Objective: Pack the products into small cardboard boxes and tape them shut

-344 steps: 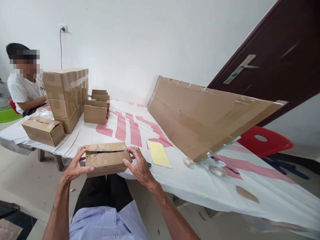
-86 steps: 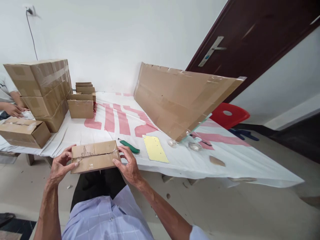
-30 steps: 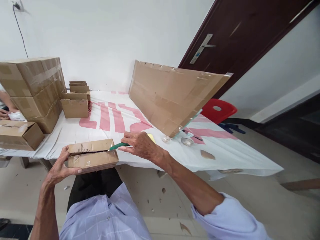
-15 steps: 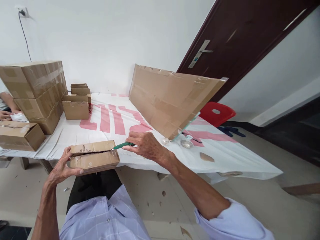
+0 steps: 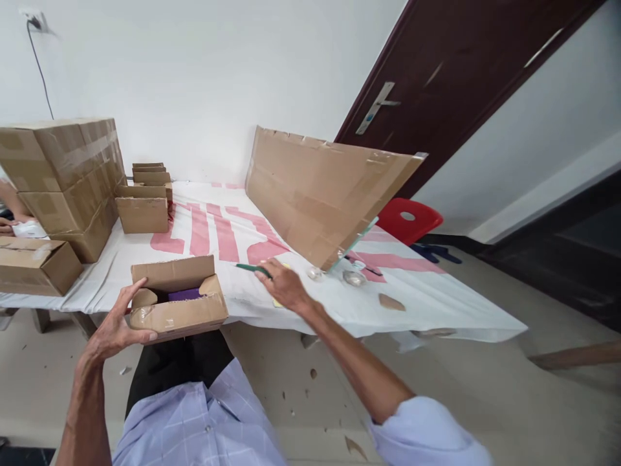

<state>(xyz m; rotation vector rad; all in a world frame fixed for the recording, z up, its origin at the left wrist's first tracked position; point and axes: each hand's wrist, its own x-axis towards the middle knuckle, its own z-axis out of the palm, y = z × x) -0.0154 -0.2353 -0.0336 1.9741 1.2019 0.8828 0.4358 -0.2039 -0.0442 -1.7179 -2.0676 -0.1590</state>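
Note:
A small cardboard box (image 5: 180, 309) rests over my lap at the table's near edge, its top flaps apart and something purple (image 5: 184, 294) showing inside. My left hand (image 5: 116, 323) grips the box's left end, thumb on the front, fingers on the side. My right hand (image 5: 283, 285) reaches out over the table to the right of the box, fingers closed on a green-handled cutter (image 5: 252, 268) that lies low over the cloth. A yellow card (image 5: 277, 301) is mostly hidden under that hand.
The table (image 5: 436, 309) wears a white cloth with red lettering. A large flat cardboard sheet (image 5: 320, 191) leans against the wall. Taped cartons (image 5: 68, 181) and small boxes (image 5: 143, 213) stand at the left. Another person's arm (image 5: 12, 213) shows far left. A red stool (image 5: 407, 220) stands behind.
The box's flaps have come apart and the purple content shows. My right hand has carried the cutter away from the box, rightward and down to the cloth.

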